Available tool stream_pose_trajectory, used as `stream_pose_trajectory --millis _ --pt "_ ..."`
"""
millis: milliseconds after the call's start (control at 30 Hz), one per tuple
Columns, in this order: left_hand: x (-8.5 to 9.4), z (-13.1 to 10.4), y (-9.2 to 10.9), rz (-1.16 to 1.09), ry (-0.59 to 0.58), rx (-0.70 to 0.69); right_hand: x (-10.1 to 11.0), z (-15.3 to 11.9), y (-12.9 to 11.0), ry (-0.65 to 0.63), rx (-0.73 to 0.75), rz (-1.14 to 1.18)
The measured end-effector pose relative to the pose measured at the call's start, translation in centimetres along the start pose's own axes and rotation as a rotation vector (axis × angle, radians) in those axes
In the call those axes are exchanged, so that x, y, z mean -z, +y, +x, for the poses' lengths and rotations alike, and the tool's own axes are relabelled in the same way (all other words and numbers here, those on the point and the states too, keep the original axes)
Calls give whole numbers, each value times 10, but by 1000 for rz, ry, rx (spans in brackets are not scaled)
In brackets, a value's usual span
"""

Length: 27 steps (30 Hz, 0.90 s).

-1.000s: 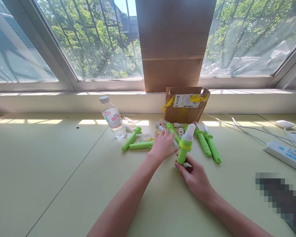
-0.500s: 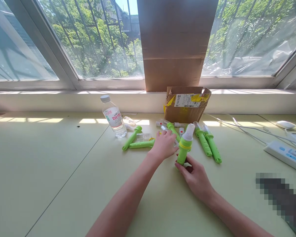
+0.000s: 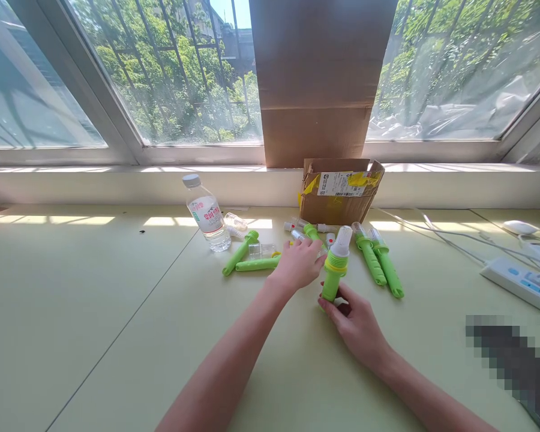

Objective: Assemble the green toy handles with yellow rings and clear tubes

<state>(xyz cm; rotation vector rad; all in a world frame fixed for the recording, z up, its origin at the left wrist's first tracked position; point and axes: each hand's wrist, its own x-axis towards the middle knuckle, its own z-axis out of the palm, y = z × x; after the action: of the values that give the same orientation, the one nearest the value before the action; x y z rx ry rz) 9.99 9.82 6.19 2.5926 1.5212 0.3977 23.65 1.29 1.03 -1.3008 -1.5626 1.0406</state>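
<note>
My right hand (image 3: 357, 324) grips the lower part of a green-handled tool (image 3: 335, 273) with a yellow ring and a whitish, ribbed clear tip. The tool stands nearly upright, leaning slightly right. Among the loose parts, my left hand (image 3: 299, 262) reaches with curled fingers; what lies under them is hidden. Just beyond it are clear tubes with white ends (image 3: 293, 230) and a green handle (image 3: 312, 233). To its left lie another green handle (image 3: 258, 264), a slanted one (image 3: 239, 255) and a clear ribbed cap (image 3: 261, 251).
Two green-handled tools with clear tips (image 3: 371, 258) lie at the right. A cardboard box (image 3: 337, 207) stands at the back, a water bottle (image 3: 209, 219) to the left. White cables and a power strip (image 3: 519, 282) are on the far right; a dark pixelated object (image 3: 517, 360) lies nearer.
My left hand shifts very slightly, and the clear tube seen beneath its fingers earlier is mostly covered now. My right hand and its tool barely move.
</note>
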Motion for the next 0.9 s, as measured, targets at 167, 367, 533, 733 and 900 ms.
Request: stream_pose_trajectory --millis 167,367,533,733,900 --pt "0 2 -1 20 17 10 0 -2 -1 -2 -6 -7" --pt "1 5 -3 -27 40 45 1 -2 -2 -8 -5 -4" --pt "9 8 -6 -168 92 128 0 -2 -2 -16 -10 -10" --pt "29 12 -20 -570 346 213 0 -1 -3 -12 -21 -36" --pt "55 10 -25 -1131 486 301 0 -2 1 -13 -9 -86"
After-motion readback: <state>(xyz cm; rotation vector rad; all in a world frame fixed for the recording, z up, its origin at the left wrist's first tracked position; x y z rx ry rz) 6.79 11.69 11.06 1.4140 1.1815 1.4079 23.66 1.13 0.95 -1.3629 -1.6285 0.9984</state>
